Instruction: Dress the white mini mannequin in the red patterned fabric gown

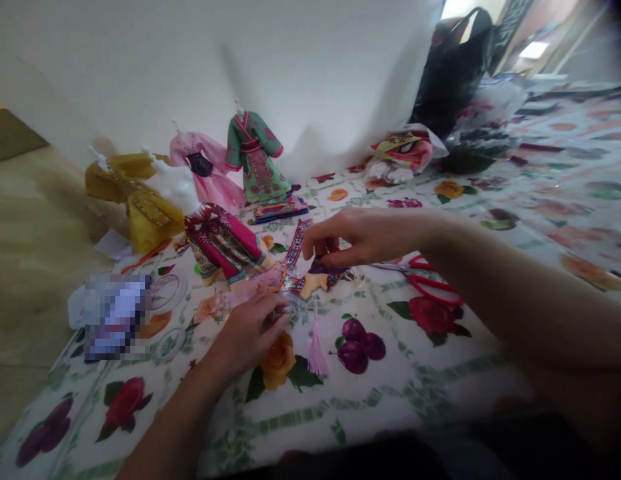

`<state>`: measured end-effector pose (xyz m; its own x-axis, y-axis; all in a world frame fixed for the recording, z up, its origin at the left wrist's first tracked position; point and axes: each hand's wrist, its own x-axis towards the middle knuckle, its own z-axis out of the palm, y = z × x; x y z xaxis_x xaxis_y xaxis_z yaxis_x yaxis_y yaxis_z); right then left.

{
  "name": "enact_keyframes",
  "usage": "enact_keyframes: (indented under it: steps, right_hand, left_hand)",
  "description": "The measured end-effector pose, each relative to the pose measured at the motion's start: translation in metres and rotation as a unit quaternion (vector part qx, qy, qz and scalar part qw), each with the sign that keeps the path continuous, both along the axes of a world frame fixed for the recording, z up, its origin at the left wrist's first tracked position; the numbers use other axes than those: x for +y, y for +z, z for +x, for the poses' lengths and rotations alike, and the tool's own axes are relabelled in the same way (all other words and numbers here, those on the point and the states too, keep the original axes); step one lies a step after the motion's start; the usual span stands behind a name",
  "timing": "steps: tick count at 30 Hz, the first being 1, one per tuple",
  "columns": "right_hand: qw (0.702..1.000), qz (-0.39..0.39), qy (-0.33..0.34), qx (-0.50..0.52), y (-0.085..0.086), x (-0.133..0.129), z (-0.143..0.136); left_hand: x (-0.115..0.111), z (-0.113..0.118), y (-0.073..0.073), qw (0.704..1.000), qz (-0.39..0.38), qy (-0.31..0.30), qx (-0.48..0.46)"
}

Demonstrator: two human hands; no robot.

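Observation:
My left hand (250,333) rests low over the flowered tablecloth, its fingers bent beside sheer pink material (235,290) and small fabric scraps (314,285). Above the scraps is my right hand (360,237), thumb and fingers drawn together next to a dark piece of cloth (324,267); whether they grip it is hard to tell. A patterned strip (296,247) runs up just left of the right fingertips. The pink tassel (317,350) lies below the scraps. Red-handled scissors (435,290) lie partly under my right forearm.
Small dress forms wear a magenta outfit (230,243), a green robe (255,157), a pink dress (205,163) and a yellow garment (153,213). Tape rolls (167,292) lie left. A plastic-wrapped bundle (405,153) and a black bag (453,80) stand at the back right.

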<state>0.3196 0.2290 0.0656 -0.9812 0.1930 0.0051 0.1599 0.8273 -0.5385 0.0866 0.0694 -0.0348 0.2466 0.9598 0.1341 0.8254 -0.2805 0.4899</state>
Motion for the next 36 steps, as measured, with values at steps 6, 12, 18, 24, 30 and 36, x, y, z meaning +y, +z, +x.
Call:
enact_keyframes:
  steps: [6,12,18,24,30,36]
  right_hand:
    - [0.998,-0.047,0.045,0.004,-0.004,-0.006,-0.008]
    - [0.991,-0.110,0.075,-0.008,-0.013,-0.013,-0.017]
    - [0.979,-0.159,0.122,0.036,-0.026,-0.015,-0.025]
    - [0.982,-0.158,0.107,0.006,-0.030,-0.014,-0.028]
    - [0.974,-0.183,0.134,0.027,-0.026,-0.020,-0.028]
    - [0.970,-0.201,0.128,0.050,-0.022,-0.033,-0.031]
  left_hand:
    - [-0.001,0.001,0.000,0.999,0.012,0.022,-0.032]
    - [-0.003,0.008,0.004,0.984,-0.015,0.050,-0.172]
    - [-0.006,0.010,0.011,0.962,-0.107,-0.016,-0.252]
    - [-0.006,0.006,0.011,0.929,-0.164,0.015,-0.332]
    - [-0.003,0.009,0.008,0.889,-0.158,-0.010,-0.429]
    - [-0.007,0.011,0.010,0.880,-0.222,-0.077,-0.413]
